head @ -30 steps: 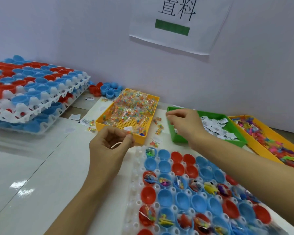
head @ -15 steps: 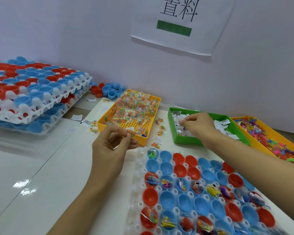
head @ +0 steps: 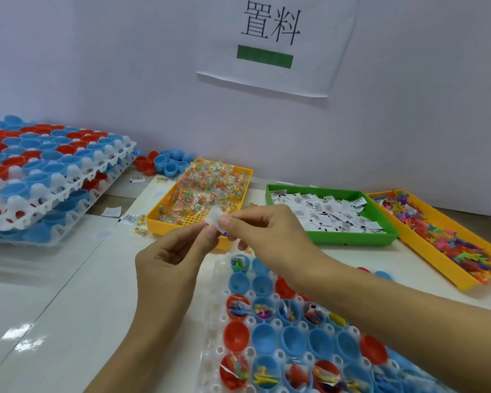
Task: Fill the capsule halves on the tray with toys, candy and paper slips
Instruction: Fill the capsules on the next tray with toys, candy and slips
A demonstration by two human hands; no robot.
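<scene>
A white tray (head: pixel 213 333) of red and blue capsule halves lies at the near right; some halves hold toys and candy packets, others such as a blue half (head: pixel 264 337) are bare. Above its far left corner my left hand (head: pixel 170 256) and my right hand (head: pixel 270 228) meet, both pinching a small white paper slip (head: pixel 215 218). Behind them stand the yellow candy tray (head: pixel 240 177), the green tray of paper slips (head: pixel 349 238) and the yellow toy tray (head: pixel 434 252).
Stacked white trays of capsule halves (head: pixel 48 177) lie at the far left. Loose blue and red capsule halves (head: pixel 165 163) sit by the wall. Stray slips and candy packets (head: pixel 133 221) lie on the white table. A paper sign (head: pixel 272 41) hangs on the wall.
My right hand came back left from the green tray with a paper slip and met my left hand, which rose slightly. Both now pinch the slip.
</scene>
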